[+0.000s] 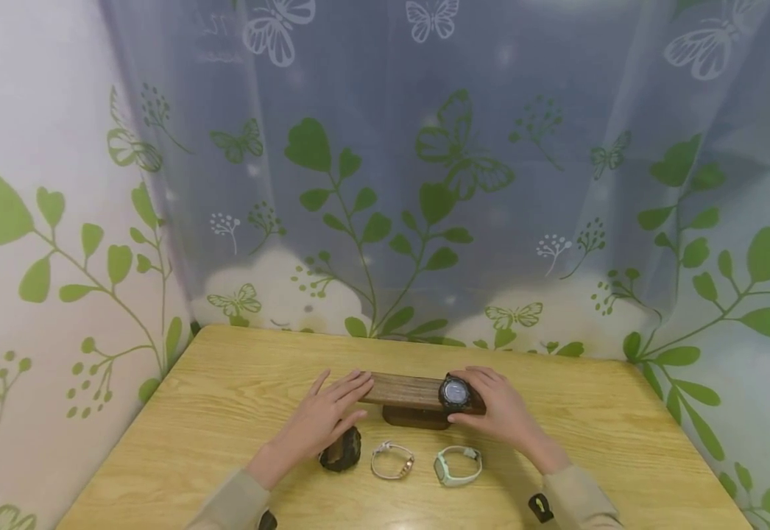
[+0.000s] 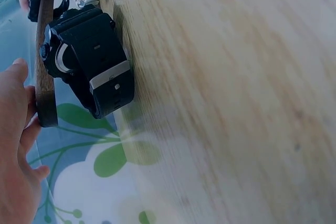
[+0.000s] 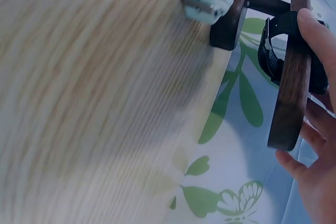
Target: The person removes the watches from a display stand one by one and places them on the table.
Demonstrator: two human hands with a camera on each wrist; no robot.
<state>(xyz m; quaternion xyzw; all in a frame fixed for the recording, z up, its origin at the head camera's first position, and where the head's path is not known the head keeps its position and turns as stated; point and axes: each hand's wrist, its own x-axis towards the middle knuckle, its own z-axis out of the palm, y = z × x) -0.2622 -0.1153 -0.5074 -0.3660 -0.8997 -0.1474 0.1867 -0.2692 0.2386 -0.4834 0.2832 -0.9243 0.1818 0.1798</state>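
A dark wooden watch stand [image 1: 403, 390], a bar on a short post and base, stands on the table. Around the right part of its bar sits a black watch [image 1: 455, 392], strap looped under the bar in the right wrist view. My right hand [image 1: 503, 412] holds this watch between thumb and fingers. With fingers fairly straight, my left hand [image 1: 319, 419] rests at the bar's left end. Just below that hand, a second black watch [image 2: 100, 61] with a buckled strap stands on the table.
In front of the stand are a thin white-strapped watch [image 1: 391, 462] and a mint-green watch [image 1: 458, 467], both with straps closed in loops. The wooden table [image 1: 590, 412] ends at a curtain [image 1: 385, 221] printed with leaves and butterflies.
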